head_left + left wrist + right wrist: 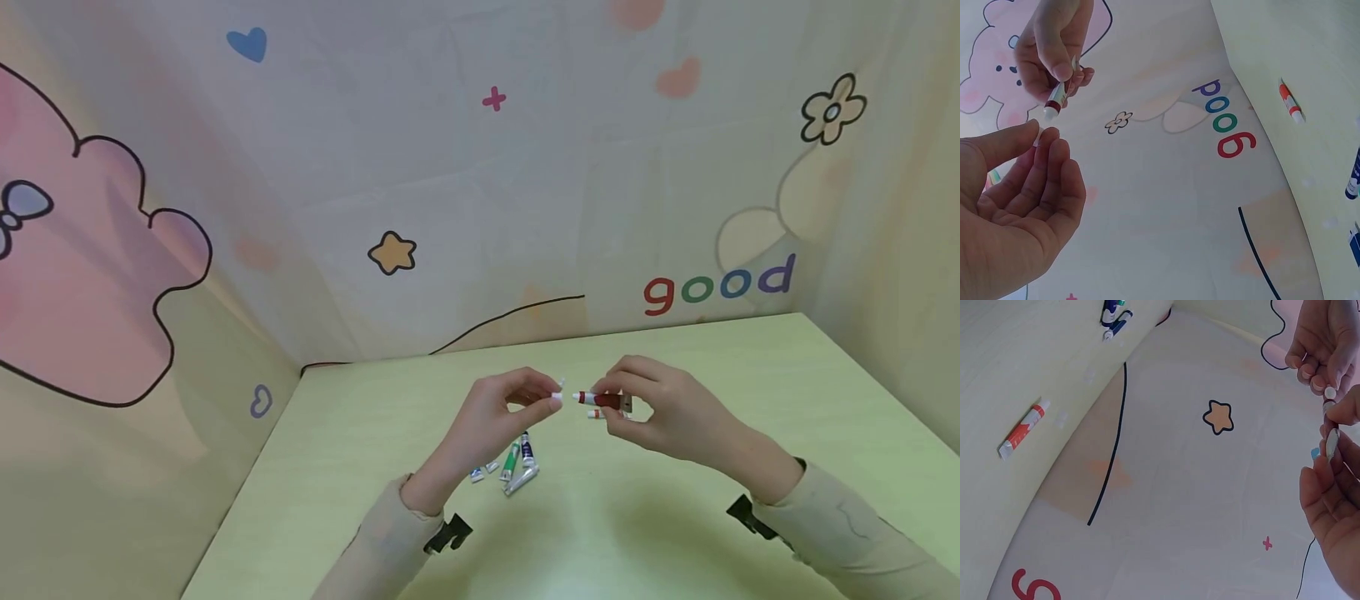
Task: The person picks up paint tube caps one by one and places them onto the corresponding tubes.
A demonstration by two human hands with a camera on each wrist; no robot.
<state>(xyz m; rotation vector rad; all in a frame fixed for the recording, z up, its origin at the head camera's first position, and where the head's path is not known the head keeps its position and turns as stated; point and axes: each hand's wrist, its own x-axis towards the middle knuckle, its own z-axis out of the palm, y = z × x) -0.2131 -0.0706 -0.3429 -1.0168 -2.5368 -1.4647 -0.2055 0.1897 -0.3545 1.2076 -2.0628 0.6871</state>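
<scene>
Between thumb and fingertips my right hand (667, 408) pinches a dark red paint tube (609, 401), its white nozzle pointing toward the other hand. My left hand (504, 410) pinches a small white cap (557, 396), a short gap away from the nozzle. Both hands are raised above the table. In the left wrist view the tube (1055, 103) hangs just above the cap (1038, 136). The right wrist view shows the tube's flat end (1332, 444) between thumb and fingers.
An orange-red paint tube (1024, 430) lies on the pale green table (300, 500) behind the hands. Several tubes, including a green one (511, 461) and a dark blue one (527, 450), lie below the left hand. A printed curtain (450, 167) stands along the back edge.
</scene>
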